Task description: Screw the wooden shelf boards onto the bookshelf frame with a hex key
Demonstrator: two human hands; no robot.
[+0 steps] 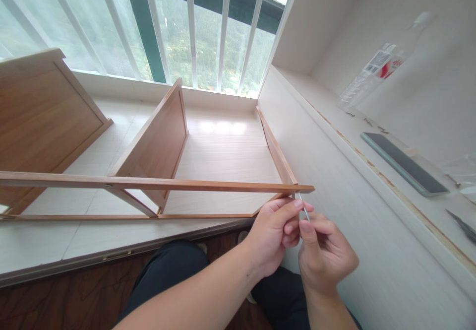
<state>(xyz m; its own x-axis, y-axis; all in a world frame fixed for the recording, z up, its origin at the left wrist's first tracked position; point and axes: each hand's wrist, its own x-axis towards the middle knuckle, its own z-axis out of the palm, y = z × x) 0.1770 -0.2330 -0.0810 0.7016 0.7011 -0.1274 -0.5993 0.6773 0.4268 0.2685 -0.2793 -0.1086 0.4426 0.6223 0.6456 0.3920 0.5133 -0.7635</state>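
A wooden shelf frame lies on its side on the pale window ledge, with its long rail running across in front of me. At the rail's right end, a thin metal rod that looks like a hex key meets the underside of the rail near a bolt hole. My right hand pinches the rod's lower end between thumb and fingers. Just under the rail, my left hand is closed with thumb and fingertips around the rod's upper part. The bolt head itself is too small to make out.
Wooden panels stand up from the frame, another panel at far left. On the right-hand shelf are a clear plastic bottle, several small screws, and a phone. A white wall borders the ledge closely.
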